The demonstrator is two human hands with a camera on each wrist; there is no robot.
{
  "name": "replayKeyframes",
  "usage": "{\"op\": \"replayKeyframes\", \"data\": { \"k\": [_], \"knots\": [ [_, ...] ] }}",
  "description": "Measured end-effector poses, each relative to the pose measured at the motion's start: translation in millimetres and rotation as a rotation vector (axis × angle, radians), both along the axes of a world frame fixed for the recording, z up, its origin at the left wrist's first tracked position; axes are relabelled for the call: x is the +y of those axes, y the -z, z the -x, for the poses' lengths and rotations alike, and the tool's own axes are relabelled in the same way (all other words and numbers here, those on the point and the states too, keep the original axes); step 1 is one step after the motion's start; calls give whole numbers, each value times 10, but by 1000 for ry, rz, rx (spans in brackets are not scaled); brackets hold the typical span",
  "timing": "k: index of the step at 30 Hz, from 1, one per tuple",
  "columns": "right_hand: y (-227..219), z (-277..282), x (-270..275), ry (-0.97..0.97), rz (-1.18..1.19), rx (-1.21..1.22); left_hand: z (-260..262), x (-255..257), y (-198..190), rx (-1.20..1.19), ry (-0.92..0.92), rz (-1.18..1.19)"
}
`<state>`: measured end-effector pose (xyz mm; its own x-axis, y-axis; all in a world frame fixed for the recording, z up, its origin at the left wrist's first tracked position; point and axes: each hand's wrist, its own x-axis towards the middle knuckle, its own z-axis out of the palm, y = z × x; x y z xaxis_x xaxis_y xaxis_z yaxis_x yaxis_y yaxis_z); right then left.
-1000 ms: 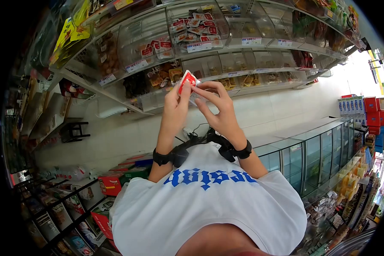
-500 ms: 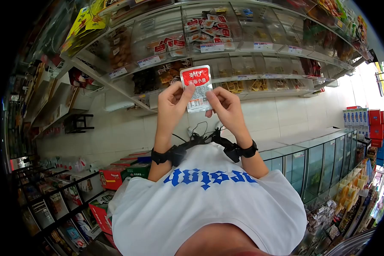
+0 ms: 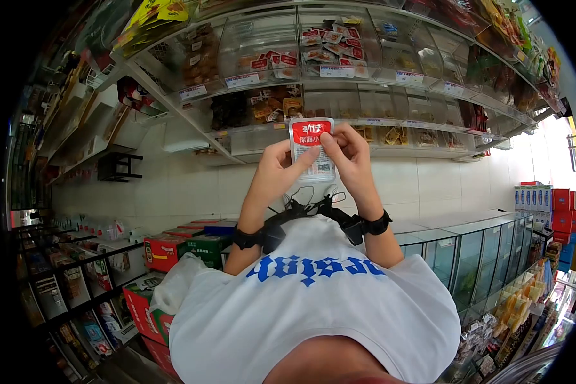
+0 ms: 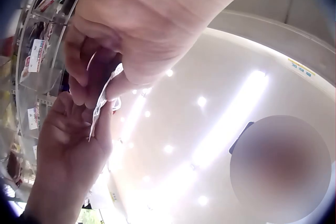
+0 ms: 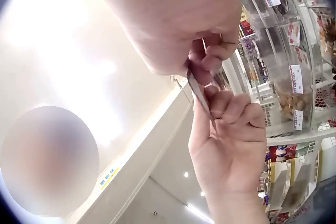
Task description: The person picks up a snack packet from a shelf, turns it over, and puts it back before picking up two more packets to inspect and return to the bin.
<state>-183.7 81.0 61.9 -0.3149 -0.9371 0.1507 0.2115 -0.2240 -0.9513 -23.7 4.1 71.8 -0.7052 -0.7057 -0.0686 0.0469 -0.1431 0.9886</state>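
Observation:
A small flat snack packet [image 3: 325, 168], red at the top and silver below with printed characters, is held up in both hands, its printed face toward the head camera. At its left edge, my left hand [image 3: 276, 171] pinches it, thumb across the middle of the print. My right hand [image 3: 355, 163] grips the upper right edge, thumb on the red part. Fingers of both hands curl behind the packet. Seen edge-on in the left wrist view, the packet [image 4: 98, 106] is a thin strip between thumbs and fingers.
Shelves ahead carry clear bins, one with similar red-and-white packets [image 3: 331, 48] and price tags [image 3: 336, 71]. Glass cases [image 3: 467, 253] stand at the right. Red and green boxes [image 3: 166, 253] are stacked at the left, near a black stool [image 3: 120, 166]. Pale floor tiles [image 3: 397, 185] lie below the hands.
The packet has turned from a tilted, partly covered pose to face the head camera. My right thumb has shifted from its lower right edge up to the red part; my left thumb now lies lower.

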Motion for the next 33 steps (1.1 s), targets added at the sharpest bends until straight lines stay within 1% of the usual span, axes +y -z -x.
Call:
{"op": "replayKeyframes", "data": {
  "k": [5, 6, 8, 9, 11, 12, 14, 17, 18, 20, 21, 23, 26, 27, 30, 33],
  "knots": [
    [-43, 6, -8, -8, -45, -31, -69, 50, -66, -42, 67, 3],
    [-27, -2, -5, 22, -26, 17, -66, 46, -62, -49, 89, 12],
    [7, -6, -1, 83, 14, 113, -38, 87, -39, -23, 64, -21],
    [-1, -6, -1, 116, 23, 180, -25, 99, -26, -10, 53, -38],
    [-15, -12, 14, 179, 34, 315, -19, 92, 9, -25, 53, 3],
    [-30, -32, 19, 249, 69, 423, -15, 95, 19, -33, 50, 22],
    [-76, -83, 11, 382, 143, 637, 9, 94, 2, -66, 11, 151],
    [-117, -79, 32, 425, 165, 938, -8, 110, -43, -153, -55, 380],
    [-106, -94, 26, 424, 147, 844, -19, 113, -55, -188, -75, 463],
    [-56, -127, 3, 418, 113, 655, -48, 115, -68, -137, -100, 316],
    [-29, -107, -8, 336, 69, 479, -67, 110, -72, -111, -117, 242],
    [11, -55, -34, 162, -23, 127, -102, 76, -60, -149, -72, 289],
    [-165, -66, -66, -48, 1, 7, -71, 102, -185, -156, 4, 381],
    [-151, -50, -56, -115, -34, -75, -53, 123, -231, -150, 31, 416],
    [-53, -57, -71, 87, 82, 287, -30, 131, -162, -198, -33, 478],
    [-75, -96, -93, 411, 191, 805, 78, 136, -73, -66, -139, 686]
  ]
}}
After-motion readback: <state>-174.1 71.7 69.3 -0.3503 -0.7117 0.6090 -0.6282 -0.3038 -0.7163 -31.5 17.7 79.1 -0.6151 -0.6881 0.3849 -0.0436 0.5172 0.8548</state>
